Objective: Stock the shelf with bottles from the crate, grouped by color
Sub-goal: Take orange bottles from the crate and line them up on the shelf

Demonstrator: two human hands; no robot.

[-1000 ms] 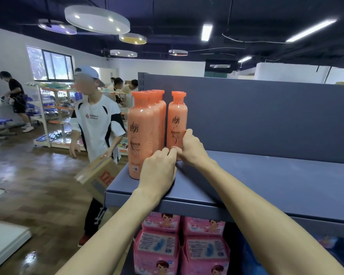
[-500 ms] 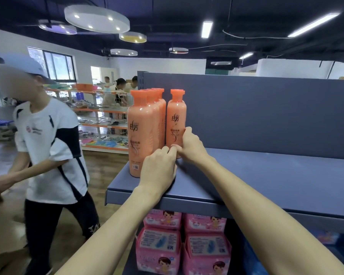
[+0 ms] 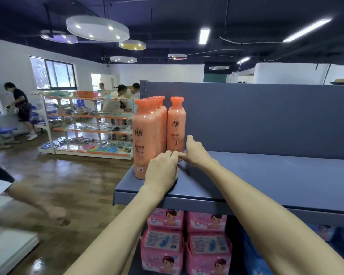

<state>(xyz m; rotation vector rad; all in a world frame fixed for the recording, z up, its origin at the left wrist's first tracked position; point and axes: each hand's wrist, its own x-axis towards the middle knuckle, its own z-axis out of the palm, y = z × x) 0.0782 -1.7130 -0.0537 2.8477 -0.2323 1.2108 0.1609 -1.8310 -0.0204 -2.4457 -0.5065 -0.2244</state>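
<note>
Both hands work at the shelf (image 3: 266,175): left hand (image 3: 161,171) loosely curled against the front orange bottle (image 3: 145,139), right hand (image 3: 196,153), fingers open, nudging the lone bottle (image 3: 176,128) beside that row. Gentle low pushes should keep it upright.

Both hands (image 3: 179,159) touch orange bottles (image 3: 176,128) (upright).

Orange bottles (image 3: 147,135), grey-blue shelf (image 3: 266,175)

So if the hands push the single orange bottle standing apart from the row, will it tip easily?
Probably yes: the tall, narrow orange plastic bottle may tip if pushed high. It looks full, so likely heavy. Low down, where the right hand is, it should slide.
</note>
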